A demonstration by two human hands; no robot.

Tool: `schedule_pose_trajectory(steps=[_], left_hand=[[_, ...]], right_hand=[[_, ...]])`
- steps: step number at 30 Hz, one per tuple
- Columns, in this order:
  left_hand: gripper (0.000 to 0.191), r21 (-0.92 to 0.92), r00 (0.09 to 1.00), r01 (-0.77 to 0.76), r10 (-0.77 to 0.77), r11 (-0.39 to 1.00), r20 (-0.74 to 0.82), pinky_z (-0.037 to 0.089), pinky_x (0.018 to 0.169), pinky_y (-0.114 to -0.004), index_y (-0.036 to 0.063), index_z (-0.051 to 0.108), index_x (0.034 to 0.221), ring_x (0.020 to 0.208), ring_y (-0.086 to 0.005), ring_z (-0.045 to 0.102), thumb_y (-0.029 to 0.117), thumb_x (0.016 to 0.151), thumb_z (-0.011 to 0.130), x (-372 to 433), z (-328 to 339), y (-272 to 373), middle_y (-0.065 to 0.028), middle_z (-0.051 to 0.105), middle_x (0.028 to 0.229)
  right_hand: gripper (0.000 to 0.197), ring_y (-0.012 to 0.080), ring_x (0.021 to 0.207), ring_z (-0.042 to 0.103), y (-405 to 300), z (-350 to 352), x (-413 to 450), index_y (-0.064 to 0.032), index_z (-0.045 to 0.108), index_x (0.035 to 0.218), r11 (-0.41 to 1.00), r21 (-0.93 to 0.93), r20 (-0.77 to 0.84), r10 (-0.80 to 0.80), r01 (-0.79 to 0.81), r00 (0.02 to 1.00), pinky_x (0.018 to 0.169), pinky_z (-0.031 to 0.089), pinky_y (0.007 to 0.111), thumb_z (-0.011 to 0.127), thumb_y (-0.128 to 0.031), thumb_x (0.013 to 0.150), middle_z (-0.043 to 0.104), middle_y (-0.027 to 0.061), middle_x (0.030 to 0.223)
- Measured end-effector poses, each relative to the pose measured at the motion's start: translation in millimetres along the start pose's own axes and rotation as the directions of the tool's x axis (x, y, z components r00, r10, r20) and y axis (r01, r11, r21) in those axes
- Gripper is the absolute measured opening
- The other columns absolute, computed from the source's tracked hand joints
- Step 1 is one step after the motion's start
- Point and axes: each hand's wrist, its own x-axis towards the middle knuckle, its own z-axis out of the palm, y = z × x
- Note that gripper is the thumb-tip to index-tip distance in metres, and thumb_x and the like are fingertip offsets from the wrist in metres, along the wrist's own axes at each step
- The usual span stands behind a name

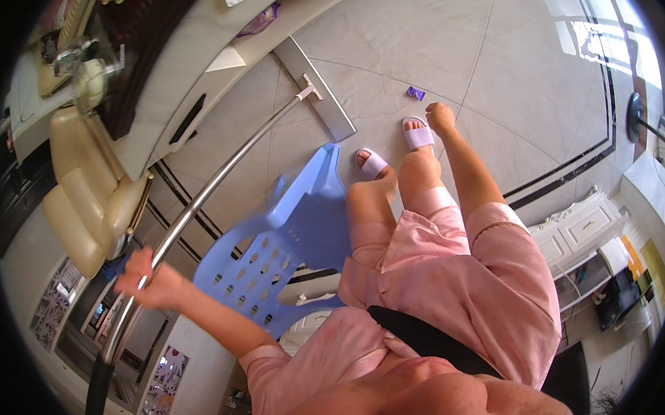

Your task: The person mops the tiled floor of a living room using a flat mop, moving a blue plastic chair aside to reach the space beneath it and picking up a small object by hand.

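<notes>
A flat mop with a long metal pole [223, 172] slants across the left half of the view. Around that pole, just above its black grip, is my left hand [154, 283]. The wide grey mop head [315, 90] rests on the tiled floor, next to the cabinet base. My right hand [441, 119] reaches down low in front of my foot, its fingers curled and their tips hidden. Slightly beyond it lies a small purple wrapper [415, 93] on the floor, with a gap between them.
A blue plastic chair [269, 249] with a perforated back stands beside my legs. At left are a cream padded chair [88, 197] and a pale stone tabletop [173, 106]. A purple packet [260, 21] sits on a ledge. White cabinets [582, 224] line the right side.
</notes>
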Motion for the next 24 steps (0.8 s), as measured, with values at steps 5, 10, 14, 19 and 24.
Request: schedule_pose_trajectory(steps=[5,10,14,19,24], left_hand=[[0.038,-0.074,0.995,-0.067,0.06,0.995,-0.085,0.026,0.056,-0.031,0.0135,0.037,0.065,0.057,-0.0134,0.03,0.038,0.093,0.047,-2,-27,5,0.0008,0.028,0.057],[0.032,-0.219,0.984,-0.097,0.061,0.971,-0.166,0.028,0.058,-0.029,0.0106,0.037,0.067,0.056,-0.0127,0.029,0.026,0.091,0.052,-6,-26,-10,-0.0009,0.028,0.057],[0.029,-0.285,0.993,-0.06,0.028,0.957,-0.115,0.028,0.058,-0.028,0.0092,0.037,0.067,0.056,-0.0131,0.03,0.02,0.089,0.052,-7,-53,3,-0.002,0.029,0.056],[0.025,-0.242,0.996,-0.088,0.09,0.966,-0.003,0.028,0.058,-0.027,0.0096,0.04,0.068,0.057,-0.0117,0.033,0.017,0.089,0.053,-20,-54,-4,0.0,0.033,0.055],[0.028,-0.197,0.976,-0.192,0.166,0.961,-0.145,0.027,0.055,-0.025,0.0118,0.041,0.067,0.052,-0.0088,0.032,0.023,0.092,0.05,-26,-47,-13,0.0033,0.033,0.051]], right_hand=[[0.016,0.0322,0.094,0.061,2,78,80,-0.0115,0.063,0.093,0.989,-0.119,-0.054,-0.096,0.089,0.994,0.077,0.051,0.044,0.063,-0.015,0.077,0.064,0.0127,0.098],[0.034,0.0292,0.1,0.056,30,118,133,-0.0102,0.058,0.099,0.911,-0.406,-0.134,-0.135,0.07,0.982,0.081,0.049,0.04,0.072,-0.023,0.071,0.059,0.0105,0.103],[0.026,0.0322,0.1,0.055,20,128,149,-0.0102,0.06,0.093,0.906,-0.382,-0.064,-0.222,0.181,0.973,0.079,0.049,0.043,0.069,-0.023,0.072,0.057,0.0129,0.103],[0.034,0.0354,0.069,0.061,-39,94,201,-0.0055,0.061,0.087,0.94,-0.096,-0.149,-0.34,0.329,0.928,0.064,0.051,0.042,0.073,-0.027,0.064,0.064,0.0156,0.076],[0.028,0.009,0.053,0.055,-228,30,212,-0.0006,0.065,0.08,0.578,0.618,-0.119,-0.602,0.533,0.79,0.05,0.044,0.025,0.074,-0.026,0.072,0.062,0.0043,0.061]])
